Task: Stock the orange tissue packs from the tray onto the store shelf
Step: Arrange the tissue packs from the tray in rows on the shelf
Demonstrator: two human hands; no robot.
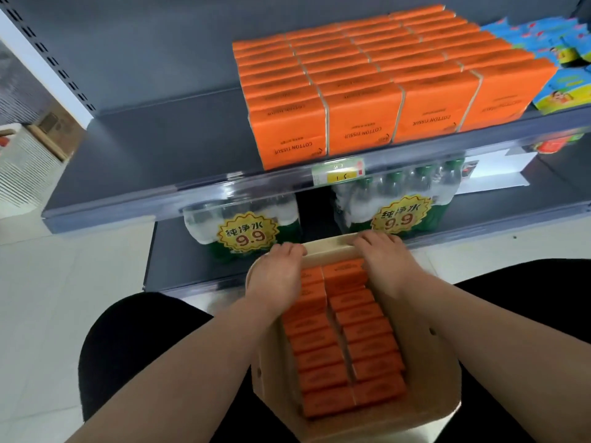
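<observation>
Item: beige tray (pixel 428 346), lower centre of frame, on the person's lap. Contents: orange tissue packs (pixel 345 346) in two columns, on edge.
Left hand (pixel 276 270): at the tray's far left corner, over the left column, fingers curled down.
Right hand (pixel 383 257): on the far rim, fingers curled.
Grip: fingertips hidden; cannot tell whether they pinch rim or packs.
Shelf (pixel 153 148), upper frame: stocked orange packs (pixel 361 113) in rows right of centre; left part bare.
Below: bottled water bundles (pixel 243 225).

Pale tiles (pixel 64 282) lie left of the water packs (pixel 243 231) (stickered 9.9). Farther left stands a white slatted crate (pixel 25 167).
</observation>
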